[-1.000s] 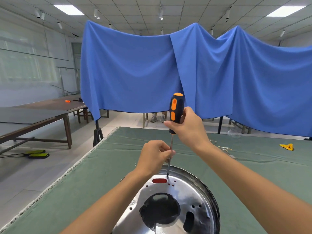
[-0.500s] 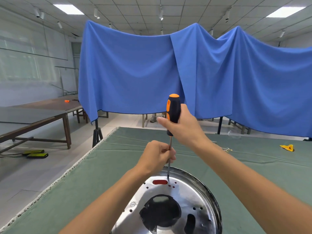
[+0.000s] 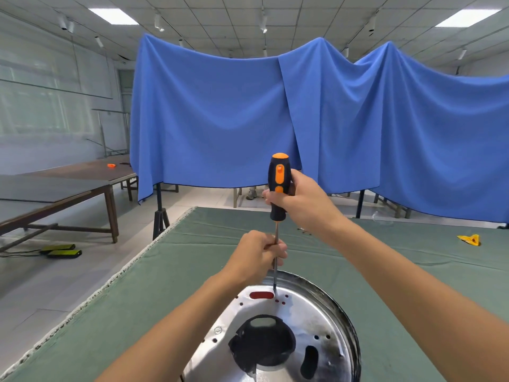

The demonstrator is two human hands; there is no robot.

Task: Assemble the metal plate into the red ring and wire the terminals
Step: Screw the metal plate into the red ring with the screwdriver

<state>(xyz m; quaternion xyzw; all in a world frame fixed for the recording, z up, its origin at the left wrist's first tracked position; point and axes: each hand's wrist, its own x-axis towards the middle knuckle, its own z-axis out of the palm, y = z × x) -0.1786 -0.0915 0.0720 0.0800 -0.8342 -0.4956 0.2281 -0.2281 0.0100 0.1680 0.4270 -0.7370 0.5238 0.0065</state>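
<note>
The metal plate (image 3: 278, 326) lies flat at the near end of the worktop (image 3: 170, 277), a shiny round disc whose lower part runs out of view at the bottom. Red shows through a slot (image 3: 261, 295) near its far rim and through a few small holes beside that slot; I take that for the red ring beneath, though only those bits of it are visible. A large dark opening (image 3: 263, 344) sits in the middle of the plate, and a smaller oblong one to its right.

One screwdriver (image 3: 278, 186) stands nearly upright, its tip set on the plate just right of the red slot. The right hand (image 3: 300, 201) grips the black and orange handle with fingers wrapped round it. The left hand (image 3: 260, 256) is lower down, its fingers curled and pinching the thin steel shaft just above the plate's far rim. Both forearms reach in from the bottom of the view.

The worktop's green cloth has a frayed left edge running diagonally away, and the plate sits well in from it. To the right and beyond the plate the cloth stretches broad. One small yellow object (image 3: 469, 239) lies far off to the right, well apart from the hands, and a small bit of wire (image 3: 301, 230) rests just behind the right wrist.

Beyond the far edge hangs a blue cloth (image 3: 220, 119) draped across stands. Off to the left stands one long brown table (image 3: 63, 186), with two flat yellow-and-black items (image 3: 62, 250) on the floor below.
</note>
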